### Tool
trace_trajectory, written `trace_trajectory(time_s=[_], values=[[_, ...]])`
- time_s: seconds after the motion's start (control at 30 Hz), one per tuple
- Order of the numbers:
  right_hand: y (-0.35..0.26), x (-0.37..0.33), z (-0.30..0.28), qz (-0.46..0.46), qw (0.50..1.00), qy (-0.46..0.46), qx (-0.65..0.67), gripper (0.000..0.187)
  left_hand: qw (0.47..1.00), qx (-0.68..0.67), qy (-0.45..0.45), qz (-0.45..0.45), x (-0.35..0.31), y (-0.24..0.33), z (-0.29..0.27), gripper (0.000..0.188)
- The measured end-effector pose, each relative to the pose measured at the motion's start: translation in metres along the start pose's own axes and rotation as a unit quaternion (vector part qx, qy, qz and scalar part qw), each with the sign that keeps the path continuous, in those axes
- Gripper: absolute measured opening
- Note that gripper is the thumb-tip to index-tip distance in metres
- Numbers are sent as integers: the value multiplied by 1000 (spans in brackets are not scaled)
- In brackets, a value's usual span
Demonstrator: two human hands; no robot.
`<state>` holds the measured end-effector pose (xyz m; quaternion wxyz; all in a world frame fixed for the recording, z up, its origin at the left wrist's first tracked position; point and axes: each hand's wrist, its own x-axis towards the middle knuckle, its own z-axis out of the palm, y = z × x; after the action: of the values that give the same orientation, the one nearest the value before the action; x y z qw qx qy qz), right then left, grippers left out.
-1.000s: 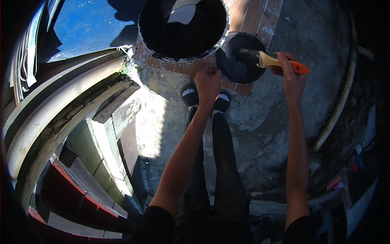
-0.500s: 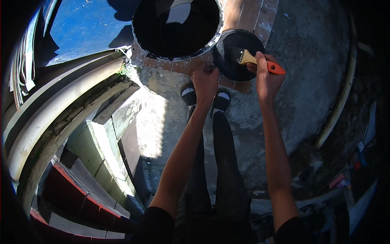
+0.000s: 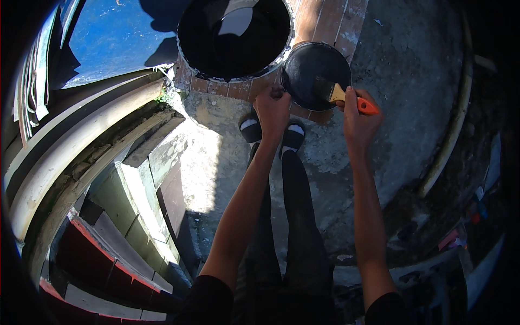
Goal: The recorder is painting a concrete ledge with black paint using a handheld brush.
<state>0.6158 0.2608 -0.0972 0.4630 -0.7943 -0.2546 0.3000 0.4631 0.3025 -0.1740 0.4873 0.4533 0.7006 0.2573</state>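
Note:
My right hand point(image 3: 362, 122) is closed round the orange handle of a flat paintbrush point(image 3: 338, 94). The brush has a pale yellow lower part, and its dark bristles reach over the right side of a round black lid-like pan point(image 3: 306, 70). By the pan's left edge my left hand point(image 3: 272, 111) is closed with the fingers curled in; whether it grips the rim or something small is hidden. Just beyond it stands a large bucket point(image 3: 180, 51) with a paint-spattered rim, dark inside, with a lighter grey reflection on what looks like liquid.
Bucket and pan rest on reddish-brown boards point(image 3: 327, 24) over grey concrete point(image 3: 395, 108). On the left are a blue sheet point(image 3: 116, 40), a long pale pipe point(image 3: 86, 138) and leaning painted boards point(image 3: 146, 184). My sandalled feet point(image 3: 295, 132) stand close to the pan. Another pole point(image 3: 455, 130) curves along the right.
The paintbrush has moved right and slightly down across the pan with my right hand. The bristles now show against the black surface. My left hand has barely moved.

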Motion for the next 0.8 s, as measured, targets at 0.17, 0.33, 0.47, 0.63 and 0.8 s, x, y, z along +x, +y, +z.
trace_trajectory(time_s=[0.17, 0.33, 0.47, 0.63, 0.8], values=[[8, -1, -13, -81, 995, -2, -63, 14, 1000, 20, 16, 11, -3, 5, 2, 24], [3, -6, -24, -103, 987, 45, -116, 13, 998, 28, 27, 42, 0, 1, 3, 21], [-19, -12, -21, 63, 996, 54, 44, 15, 998, 36, 32, 51, 1, -6, -1, 19], [-22, 2, 18, 100, 969, 65, 218, 20, 998, 13, 14, 64, 3, -5, 1, 18], [1, -7, 36, 97, 964, 41, 243, 19, 998, 25, 12, 47, 3, 0, 2, 18]])
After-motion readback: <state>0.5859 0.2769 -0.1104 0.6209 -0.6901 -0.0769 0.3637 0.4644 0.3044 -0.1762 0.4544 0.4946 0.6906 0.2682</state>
